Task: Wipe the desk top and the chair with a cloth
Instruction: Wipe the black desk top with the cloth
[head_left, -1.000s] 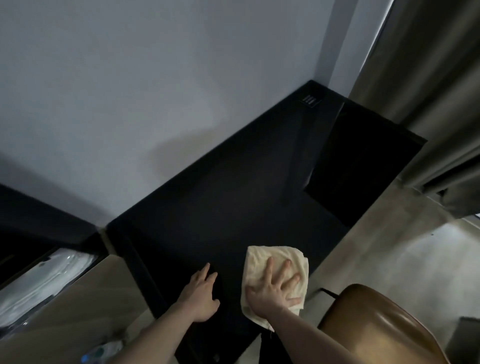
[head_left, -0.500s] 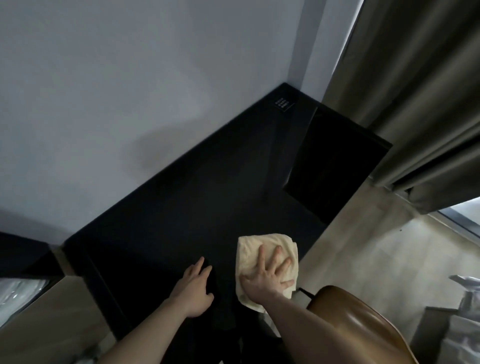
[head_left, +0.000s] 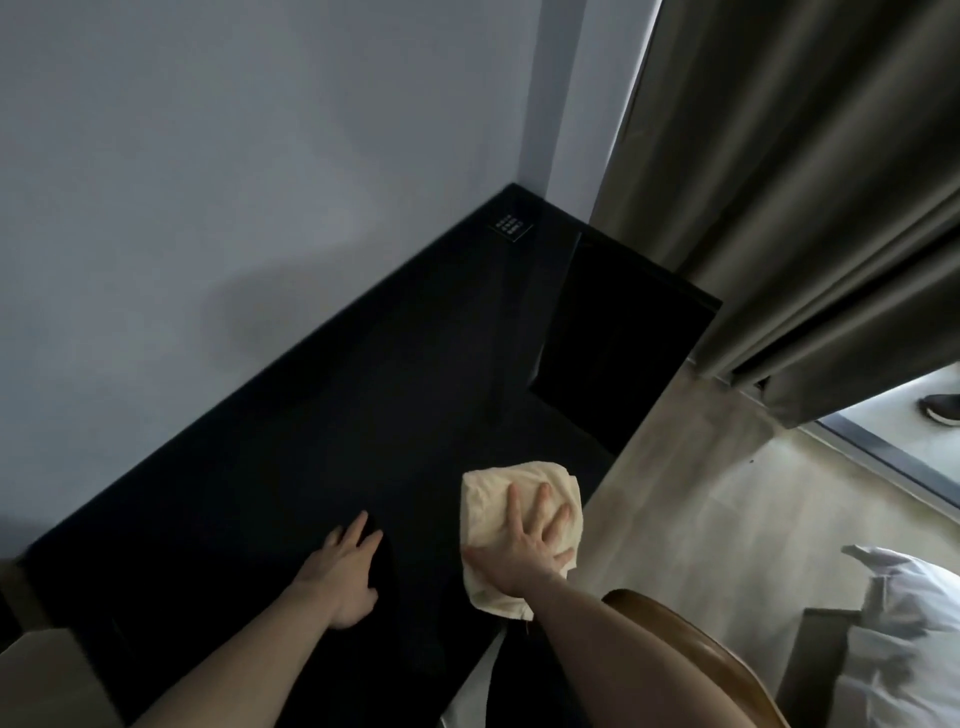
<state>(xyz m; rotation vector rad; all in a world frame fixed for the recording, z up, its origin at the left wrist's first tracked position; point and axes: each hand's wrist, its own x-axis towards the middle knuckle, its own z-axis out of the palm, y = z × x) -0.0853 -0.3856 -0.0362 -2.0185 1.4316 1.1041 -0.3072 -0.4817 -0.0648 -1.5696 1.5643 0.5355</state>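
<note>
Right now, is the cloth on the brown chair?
No, the cloth lies flat on the black desk top under the right hand, beside the chair.

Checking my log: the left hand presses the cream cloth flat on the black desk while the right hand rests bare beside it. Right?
Not quite: hands swapped. In the head view the right hand presses the cream cloth flat on the black desk; the left hand rests bare beside it.

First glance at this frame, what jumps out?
The pale cream cloth pops against the black desk top, pressed flat under the right hand near the desk's front edge. The left hand rests open on the desk beside it. A brown chair back sits bottom right, grey curtains top right.
</note>
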